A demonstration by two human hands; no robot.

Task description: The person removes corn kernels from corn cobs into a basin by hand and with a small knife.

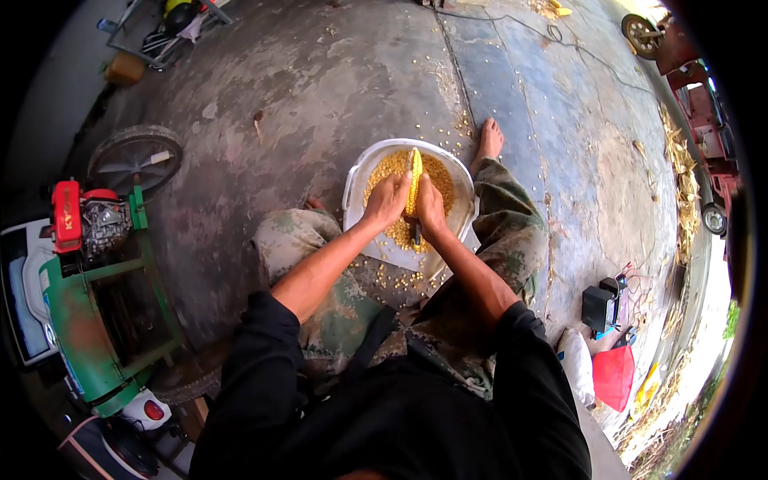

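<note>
A yellow corn cob [415,172] stands tip-up between my two hands, over a white basin [350,196] of loose corn kernels [386,170]. My left hand [389,200] is closed around the cob's left side. On its right side, my right hand [430,210] is closed against the cob, thumb towards it. A pale strip runs along the cob's upper left edge. Below the hands a short dark piece like a handle [415,233] sticks out; its other end is hidden, and I cannot tell which hand has it. The basin sits between my legs.
Spilled kernels [400,280] dot the concrete floor around the basin. To the left stands a green machine [104,320] with a red engine [68,218]. A black box [598,308], a red bag [614,376] and dry husks [686,192] lie right. A cable [552,36] crosses the far floor.
</note>
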